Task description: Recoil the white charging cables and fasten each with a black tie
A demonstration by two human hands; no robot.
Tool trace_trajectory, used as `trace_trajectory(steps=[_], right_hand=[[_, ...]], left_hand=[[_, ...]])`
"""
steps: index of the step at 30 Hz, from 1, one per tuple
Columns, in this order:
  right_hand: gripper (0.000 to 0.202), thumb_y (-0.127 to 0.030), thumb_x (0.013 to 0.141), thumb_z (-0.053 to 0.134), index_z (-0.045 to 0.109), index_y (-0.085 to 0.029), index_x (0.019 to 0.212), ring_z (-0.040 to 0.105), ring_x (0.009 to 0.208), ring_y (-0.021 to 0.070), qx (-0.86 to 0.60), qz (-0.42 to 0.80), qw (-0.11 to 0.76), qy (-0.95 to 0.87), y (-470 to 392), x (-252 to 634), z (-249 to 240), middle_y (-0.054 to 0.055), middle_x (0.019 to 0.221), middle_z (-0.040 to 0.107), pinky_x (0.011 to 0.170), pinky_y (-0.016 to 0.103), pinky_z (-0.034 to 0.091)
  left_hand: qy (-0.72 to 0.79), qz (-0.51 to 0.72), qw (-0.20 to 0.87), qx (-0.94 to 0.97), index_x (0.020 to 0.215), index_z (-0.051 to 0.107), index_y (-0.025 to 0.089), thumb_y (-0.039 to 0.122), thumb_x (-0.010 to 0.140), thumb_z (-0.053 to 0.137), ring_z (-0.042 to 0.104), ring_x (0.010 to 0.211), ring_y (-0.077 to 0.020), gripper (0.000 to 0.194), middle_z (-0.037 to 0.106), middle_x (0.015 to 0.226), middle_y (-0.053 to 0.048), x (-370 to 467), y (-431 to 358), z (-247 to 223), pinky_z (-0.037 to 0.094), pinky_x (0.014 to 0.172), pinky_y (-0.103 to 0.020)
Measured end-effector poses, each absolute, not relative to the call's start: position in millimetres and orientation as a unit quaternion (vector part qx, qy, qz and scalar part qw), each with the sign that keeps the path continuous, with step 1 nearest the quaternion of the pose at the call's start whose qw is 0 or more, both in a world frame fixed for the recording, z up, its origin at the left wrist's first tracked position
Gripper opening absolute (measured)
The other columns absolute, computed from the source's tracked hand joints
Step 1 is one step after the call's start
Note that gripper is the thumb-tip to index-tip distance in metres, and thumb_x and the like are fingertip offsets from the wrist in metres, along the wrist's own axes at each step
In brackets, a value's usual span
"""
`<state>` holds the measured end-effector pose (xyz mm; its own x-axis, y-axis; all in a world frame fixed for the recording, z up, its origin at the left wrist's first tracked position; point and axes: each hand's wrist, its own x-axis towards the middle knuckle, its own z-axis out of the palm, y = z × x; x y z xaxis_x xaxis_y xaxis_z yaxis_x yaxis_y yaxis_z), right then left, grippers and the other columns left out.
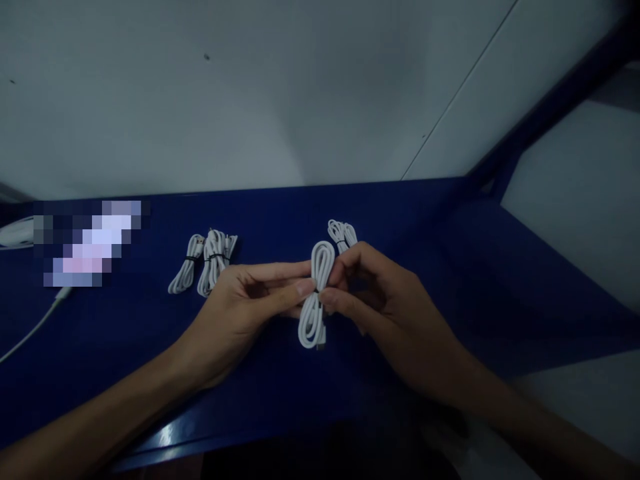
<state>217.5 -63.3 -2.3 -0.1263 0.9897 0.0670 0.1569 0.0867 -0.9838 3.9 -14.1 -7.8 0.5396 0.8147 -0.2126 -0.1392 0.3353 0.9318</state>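
Observation:
Between my two hands is a coiled white cable (323,261), bundled in a figure-eight with a dark tie at its middle. A plug end shows at the bottom of the coil. My left hand (250,293) pinches the bundle from the left, thumb in front at the tie and fingers behind. From the right, my right hand (383,290) grips it at the same spot with thumb and forefinger. Just beyond my right hand lies another tied white cable (342,232), partly covered by my fingers. Past my left hand lie several more tied white cables (215,260).
A lit, pixelated phone-like device (97,243) lies at the left of the blue table (280,220), with a white cord (43,323) running from it. A white object (17,233) sits at the far left edge. A pale wall (225,120) rises behind, and a blue frame bar (555,100) slants at right.

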Motion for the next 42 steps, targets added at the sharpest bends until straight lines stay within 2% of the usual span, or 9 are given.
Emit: trace_trajectory(steps=[3,6,10,13,16,20,24,31,42], right_hand=[[0.012,-0.027,0.103,0.079,0.067,-0.024,0.105,0.064,0.073,0.0113,-0.474,0.462,0.466,-0.587,-61,215,-6,-0.002,0.092,0.069,0.057,0.020,0.051],[0.020,-0.029,0.100,0.082,0.067,-0.023,0.113,0.066,0.077,0.0132,-0.454,0.527,0.457,-0.554,-56,218,-9,0.000,0.094,0.072,0.054,0.020,0.050],[0.034,-0.041,0.099,0.083,0.068,-0.022,0.122,0.061,0.068,0.0112,-0.435,0.624,0.411,-0.502,-47,227,-15,0.002,0.096,0.071,0.050,0.019,0.046],[0.033,-0.045,0.099,0.082,0.071,-0.022,0.121,0.055,0.063,0.0102,-0.434,0.631,0.391,-0.510,-39,235,-16,-0.001,0.086,0.065,0.051,0.020,0.045],[0.029,-0.046,0.103,0.076,0.073,-0.023,0.121,0.056,0.063,0.0119,-0.440,0.598,0.372,-0.557,-28,238,-8,-0.003,0.076,0.062,0.052,0.021,0.045],[0.022,-0.041,0.104,0.075,0.077,-0.019,0.101,0.061,0.064,0.0121,-0.466,0.525,0.343,-0.624,-13,233,5,-0.001,0.076,0.067,0.052,0.021,0.046],[0.026,-0.043,0.100,0.079,0.074,-0.018,0.103,0.059,0.059,0.0109,-0.439,0.542,0.383,-0.605,-2,224,1,-0.002,0.073,0.067,0.047,0.020,0.046],[0.025,-0.040,0.101,0.082,0.072,-0.017,0.104,0.060,0.057,0.0082,-0.396,0.572,0.438,-0.569,-3,223,-17,-0.003,0.077,0.069,0.047,0.018,0.049],[0.022,-0.036,0.103,0.080,0.072,-0.016,0.097,0.057,0.047,0.0044,-0.377,0.615,0.451,-0.526,-13,223,-25,-0.006,0.069,0.065,0.043,0.014,0.049]], left_hand=[[0.364,0.332,0.731,0.472,0.126,0.086,0.025,0.024,0.096,0.086,0.084,0.101,-0.0241,0.030,0.088,0.115,-0.010,4,-14,-7,0.066,0.101,-0.039],[0.358,0.320,0.731,0.485,0.133,0.083,0.025,0.021,0.092,0.090,0.083,0.110,-0.0262,0.042,0.087,0.117,-0.010,5,-14,-8,0.062,0.109,-0.041],[0.352,0.310,0.694,0.546,0.142,0.078,0.027,0.020,0.089,0.091,0.084,0.107,-0.0264,0.055,0.087,0.118,-0.008,8,-14,-6,0.065,0.102,-0.039],[0.380,0.327,0.640,0.582,0.149,0.072,0.027,0.023,0.090,0.090,0.083,0.110,-0.0272,0.062,0.086,0.124,-0.007,9,-14,-3,0.064,0.101,-0.040],[0.388,0.338,0.617,0.595,0.152,0.069,0.025,0.021,0.090,0.090,0.081,0.117,-0.0284,0.065,0.086,0.123,-0.007,8,-14,-3,0.059,0.113,-0.045],[0.397,0.356,0.595,0.601,0.139,0.075,0.023,0.021,0.090,0.090,0.082,0.114,-0.0278,0.051,0.086,0.120,-0.007,5,-11,-6,0.061,0.109,-0.041],[0.416,0.408,0.564,0.585,0.114,0.083,0.021,0.025,0.088,0.093,0.083,0.106,-0.0260,0.029,0.087,0.116,-0.007,2,-4,-7,0.064,0.098,-0.035],[0.432,0.400,0.578,0.564,0.113,0.088,0.021,0.029,0.086,0.094,0.083,0.099,-0.0250,0.029,0.088,0.111,-0.008,3,0,-5,0.065,0.091,-0.034],[0.406,0.418,0.525,0.620,0.106,0.092,0.025,0.011,0.081,0.095,0.084,0.089,-0.0196,0.029,0.089,0.100,-0.004,4,-3,-7,0.067,0.080,-0.024]])
